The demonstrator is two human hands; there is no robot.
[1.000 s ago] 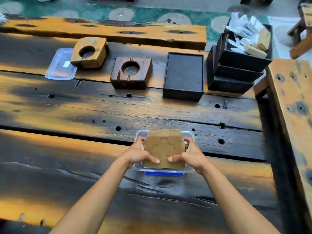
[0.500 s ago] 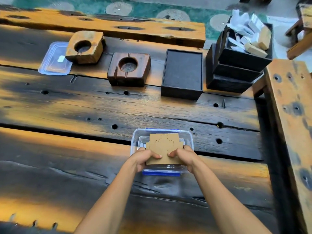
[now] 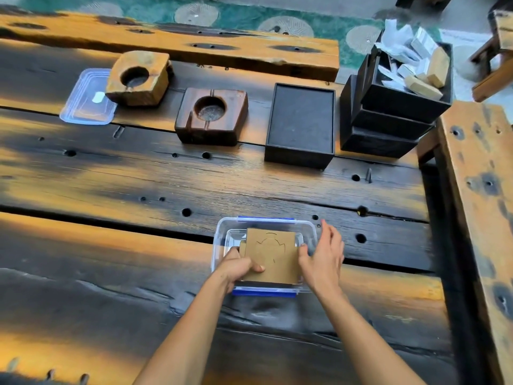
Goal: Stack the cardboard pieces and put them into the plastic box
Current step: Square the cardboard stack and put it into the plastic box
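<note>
I see two bare forearms entering from the lower edge of the frame; no sleeves, no gloves; left hand (image 3: 239, 266) and right hand (image 3: 323, 258) carry no rings or watch.

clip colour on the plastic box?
Blue: the clips on the clear plastic box, near and far edges. Only the head view shows them.

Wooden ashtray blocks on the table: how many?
2. The light ashtray block sits far left, overlapping the clear lid; the dark ashtray block sits right of it, beside the black tray.

text: none legible | lid (image 3: 88, 98): small white sticker, unreadable | cardboard (image 3: 270, 255): cut outline only, no lettering
</note>
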